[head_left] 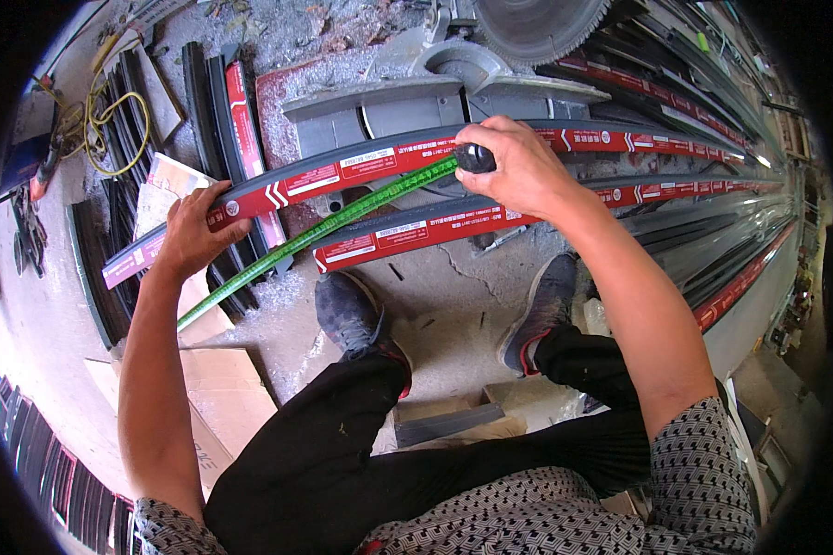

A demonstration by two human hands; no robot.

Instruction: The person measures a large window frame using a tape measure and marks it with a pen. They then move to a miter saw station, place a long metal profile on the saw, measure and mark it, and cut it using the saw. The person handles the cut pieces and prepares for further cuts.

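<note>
My left hand [192, 231] is closed round the left part of a long dark profile bar [342, 174] with red printed film along its side. In my right hand [520, 168] is the black case of a tape measure [475, 158], held against the bar's middle. From the case a green tape blade [338, 220] runs down to the left, slanting away from the bar, and passes behind my left forearm; its end is hidden. A second red-filmed profile bar [407, 233] lies nearer me, below the first.
A toothed saw blade [544, 26] and grey saw fence [384, 109] stand beyond the bars. More profiles [120, 111] lie at left, near a yellow cord [146, 139]. Stacked lengths [713, 240] fill the right. Cardboard [227, 379] and my shoes [347, 310] are on the floor.
</note>
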